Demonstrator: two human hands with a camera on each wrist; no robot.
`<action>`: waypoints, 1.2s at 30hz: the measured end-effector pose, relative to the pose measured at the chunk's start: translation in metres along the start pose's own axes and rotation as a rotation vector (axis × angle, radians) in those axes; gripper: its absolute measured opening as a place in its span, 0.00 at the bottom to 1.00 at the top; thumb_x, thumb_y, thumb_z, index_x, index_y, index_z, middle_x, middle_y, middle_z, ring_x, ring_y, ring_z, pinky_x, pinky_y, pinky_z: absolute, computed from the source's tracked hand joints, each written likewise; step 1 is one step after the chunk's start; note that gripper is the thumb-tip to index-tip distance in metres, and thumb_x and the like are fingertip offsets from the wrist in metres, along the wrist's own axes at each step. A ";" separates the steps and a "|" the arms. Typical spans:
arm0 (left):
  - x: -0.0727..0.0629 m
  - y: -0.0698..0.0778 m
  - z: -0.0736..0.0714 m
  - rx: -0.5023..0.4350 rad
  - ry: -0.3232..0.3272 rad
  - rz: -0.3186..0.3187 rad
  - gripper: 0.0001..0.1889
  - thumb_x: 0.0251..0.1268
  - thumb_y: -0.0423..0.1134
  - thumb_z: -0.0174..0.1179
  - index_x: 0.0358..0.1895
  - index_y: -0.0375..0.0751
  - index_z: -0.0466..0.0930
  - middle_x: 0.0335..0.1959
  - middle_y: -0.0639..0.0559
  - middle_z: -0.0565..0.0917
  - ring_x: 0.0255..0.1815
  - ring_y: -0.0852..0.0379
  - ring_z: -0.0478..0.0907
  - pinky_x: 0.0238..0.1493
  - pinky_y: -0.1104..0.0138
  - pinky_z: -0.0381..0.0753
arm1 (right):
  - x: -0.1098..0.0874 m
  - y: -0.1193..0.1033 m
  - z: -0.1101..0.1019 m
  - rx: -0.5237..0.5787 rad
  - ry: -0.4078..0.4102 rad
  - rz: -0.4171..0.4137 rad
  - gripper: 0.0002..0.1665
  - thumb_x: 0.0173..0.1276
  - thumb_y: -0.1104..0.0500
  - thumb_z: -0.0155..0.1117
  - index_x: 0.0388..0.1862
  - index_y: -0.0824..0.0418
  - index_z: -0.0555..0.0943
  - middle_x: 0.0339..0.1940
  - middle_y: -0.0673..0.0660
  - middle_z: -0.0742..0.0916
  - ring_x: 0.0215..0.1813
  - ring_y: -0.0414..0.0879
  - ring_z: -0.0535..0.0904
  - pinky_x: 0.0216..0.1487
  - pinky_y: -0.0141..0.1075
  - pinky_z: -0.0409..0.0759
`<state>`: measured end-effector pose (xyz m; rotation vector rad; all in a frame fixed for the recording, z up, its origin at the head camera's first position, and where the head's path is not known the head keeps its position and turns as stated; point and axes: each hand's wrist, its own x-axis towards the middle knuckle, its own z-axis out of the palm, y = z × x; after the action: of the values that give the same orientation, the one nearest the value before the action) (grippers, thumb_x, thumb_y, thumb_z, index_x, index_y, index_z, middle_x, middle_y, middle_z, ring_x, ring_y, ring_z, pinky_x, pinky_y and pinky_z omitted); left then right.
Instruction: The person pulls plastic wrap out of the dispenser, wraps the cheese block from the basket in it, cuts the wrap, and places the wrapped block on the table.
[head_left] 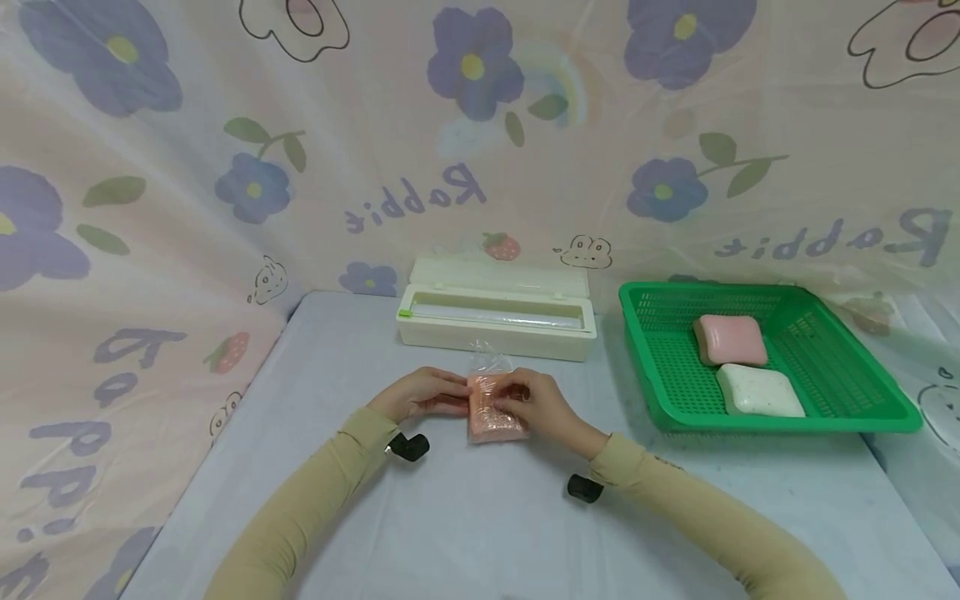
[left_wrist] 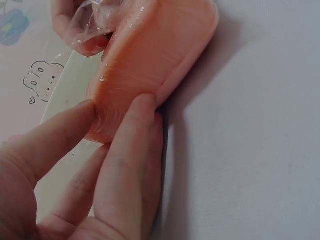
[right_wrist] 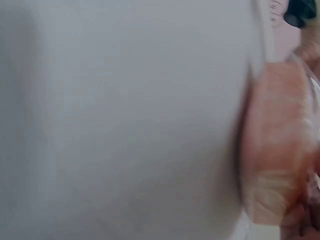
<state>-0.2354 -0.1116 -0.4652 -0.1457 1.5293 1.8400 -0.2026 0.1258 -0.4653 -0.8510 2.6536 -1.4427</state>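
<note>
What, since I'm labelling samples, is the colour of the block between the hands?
Orange-pink; the block shows best in the left wrist view.

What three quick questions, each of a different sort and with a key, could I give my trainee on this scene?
1. How many bars lie in the green basket?
2. True or false: the white box stands open.
3. What is the left hand holding?
A) the basket
B) the orange bar
C) the box

Key: 1. two; 2. true; 3. B
</note>
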 end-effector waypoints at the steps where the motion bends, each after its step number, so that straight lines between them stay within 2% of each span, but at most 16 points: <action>1: 0.000 0.000 0.000 0.001 0.003 -0.001 0.16 0.65 0.25 0.58 0.55 0.22 0.74 0.44 0.34 0.83 0.41 0.45 0.83 0.50 0.58 0.81 | 0.000 0.000 -0.002 0.007 0.006 0.016 0.10 0.60 0.64 0.71 0.40 0.58 0.84 0.36 0.47 0.85 0.36 0.40 0.78 0.36 0.32 0.79; 4: -0.001 0.001 0.002 0.005 0.005 -0.003 0.17 0.65 0.25 0.58 0.55 0.21 0.73 0.45 0.34 0.83 0.41 0.46 0.84 0.50 0.58 0.80 | -0.004 -0.002 -0.011 -0.021 0.030 -0.021 0.12 0.63 0.64 0.68 0.46 0.61 0.83 0.40 0.49 0.85 0.40 0.41 0.78 0.40 0.37 0.80; 7: -0.002 0.001 0.002 0.008 0.002 -0.002 0.17 0.66 0.25 0.57 0.56 0.21 0.73 0.45 0.34 0.82 0.41 0.46 0.83 0.51 0.58 0.80 | -0.013 -0.011 -0.020 -0.177 0.018 -0.133 0.15 0.67 0.63 0.63 0.53 0.63 0.80 0.49 0.52 0.83 0.50 0.44 0.78 0.50 0.41 0.79; 12: -0.004 0.002 0.000 0.045 -0.004 0.027 0.17 0.66 0.26 0.57 0.56 0.20 0.73 0.44 0.36 0.83 0.42 0.48 0.83 0.52 0.58 0.80 | -0.031 -0.025 -0.026 -0.535 -0.061 -0.495 0.29 0.63 0.61 0.65 0.63 0.67 0.73 0.63 0.61 0.76 0.65 0.53 0.70 0.64 0.44 0.71; 14: -0.004 0.004 -0.001 0.073 0.008 0.040 0.16 0.66 0.27 0.57 0.55 0.21 0.74 0.44 0.37 0.83 0.41 0.49 0.83 0.52 0.59 0.80 | -0.037 -0.024 -0.023 -0.611 -0.114 -0.607 0.34 0.63 0.57 0.64 0.66 0.70 0.69 0.68 0.63 0.72 0.68 0.55 0.66 0.67 0.45 0.67; 15: -0.004 0.005 -0.002 0.084 0.017 0.044 0.16 0.66 0.28 0.58 0.54 0.22 0.75 0.44 0.38 0.84 0.41 0.50 0.83 0.51 0.60 0.80 | -0.040 -0.023 -0.022 -0.640 -0.152 -0.636 0.36 0.64 0.55 0.64 0.67 0.70 0.67 0.70 0.64 0.69 0.70 0.55 0.63 0.68 0.45 0.65; 17: -0.003 0.006 -0.002 0.097 0.036 0.055 0.15 0.67 0.29 0.58 0.53 0.23 0.76 0.43 0.38 0.84 0.41 0.51 0.83 0.51 0.60 0.80 | -0.044 -0.020 -0.018 -0.668 -0.230 -0.649 0.39 0.67 0.49 0.61 0.70 0.69 0.63 0.73 0.64 0.64 0.73 0.56 0.58 0.70 0.46 0.61; 19: -0.002 0.007 -0.002 0.098 0.049 0.061 0.15 0.67 0.31 0.58 0.52 0.24 0.77 0.44 0.38 0.84 0.42 0.51 0.82 0.51 0.61 0.80 | -0.046 -0.015 -0.014 -0.670 -0.294 -0.627 0.42 0.70 0.44 0.57 0.73 0.67 0.59 0.75 0.63 0.60 0.75 0.57 0.53 0.72 0.46 0.57; 21: -0.001 0.008 -0.001 0.102 0.044 0.071 0.15 0.68 0.33 0.57 0.52 0.24 0.77 0.45 0.37 0.83 0.44 0.50 0.82 0.51 0.60 0.80 | -0.046 -0.011 -0.012 -0.671 -0.327 -0.609 0.44 0.70 0.41 0.55 0.74 0.65 0.57 0.76 0.62 0.57 0.75 0.57 0.50 0.72 0.47 0.55; 29: 0.001 0.010 0.003 0.077 0.034 0.063 0.16 0.69 0.32 0.56 0.54 0.24 0.76 0.48 0.35 0.82 0.46 0.49 0.82 0.51 0.60 0.80 | -0.037 0.004 -0.007 -0.671 -0.352 -0.570 0.48 0.69 0.35 0.51 0.76 0.63 0.54 0.77 0.59 0.55 0.76 0.55 0.47 0.74 0.45 0.51; 36: 0.002 0.010 0.002 0.084 0.034 0.062 0.16 0.69 0.32 0.56 0.55 0.25 0.77 0.49 0.36 0.82 0.46 0.50 0.81 0.52 0.60 0.80 | -0.033 0.009 -0.004 -0.666 -0.369 -0.547 0.50 0.68 0.33 0.51 0.76 0.63 0.53 0.77 0.59 0.55 0.76 0.53 0.47 0.74 0.45 0.51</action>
<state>-0.2417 -0.1093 -0.4570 -0.0914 1.6491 1.8260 -0.1791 0.1480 -0.4783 -1.7830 2.7059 -0.2964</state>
